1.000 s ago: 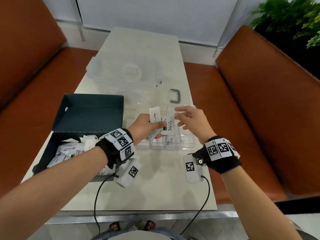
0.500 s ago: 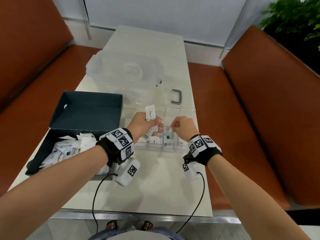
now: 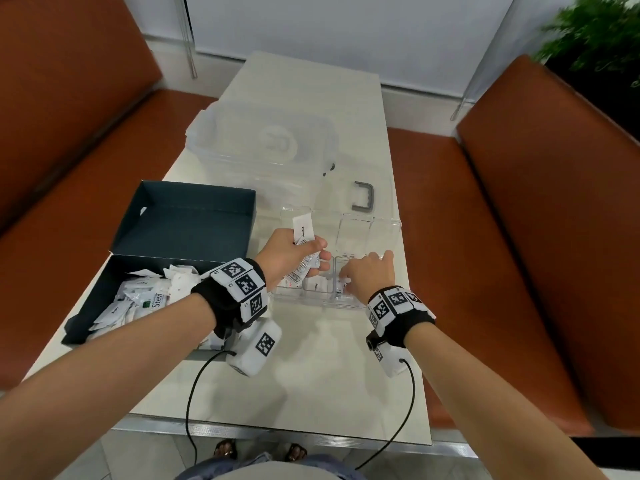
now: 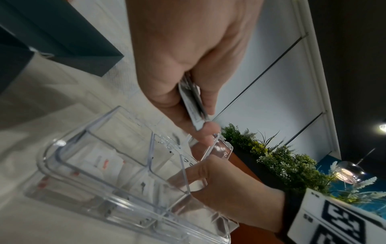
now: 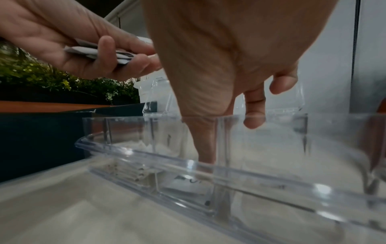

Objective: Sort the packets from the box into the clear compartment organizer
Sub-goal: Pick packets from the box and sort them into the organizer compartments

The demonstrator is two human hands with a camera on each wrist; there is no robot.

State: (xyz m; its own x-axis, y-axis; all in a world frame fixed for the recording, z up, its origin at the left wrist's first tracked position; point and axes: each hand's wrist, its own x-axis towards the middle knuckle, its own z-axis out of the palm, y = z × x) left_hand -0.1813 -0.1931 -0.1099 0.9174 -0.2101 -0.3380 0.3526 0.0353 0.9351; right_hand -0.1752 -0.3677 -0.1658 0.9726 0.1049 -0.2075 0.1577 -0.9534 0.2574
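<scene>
The clear compartment organizer [image 3: 384,233] stands mid-table, right of the dark box [image 3: 187,216] that holds several white packets [image 3: 152,296]. My left hand [image 3: 311,258] hovers over the organizer's left part and grips a few white packets [image 3: 303,230], seen edge-on in the left wrist view [image 4: 192,102]. My right hand [image 3: 363,275] reaches down into the near right compartment. Its fingers [image 5: 205,148] point straight down onto a Stevia packet [image 5: 185,183] lying flat on the compartment floor. Other packets lie in the near left and middle compartments [image 4: 98,163].
A clear lidded container [image 3: 263,143] sits behind the organizer, with a grey handle [image 3: 363,199] to its right. Orange benches [image 3: 519,237] flank the table on both sides. A green plant [image 3: 595,39] is at the far right.
My right hand carried the Stevia packet from beside my left hand down into the near right compartment. The left hand stayed over the organizer with its packets.
</scene>
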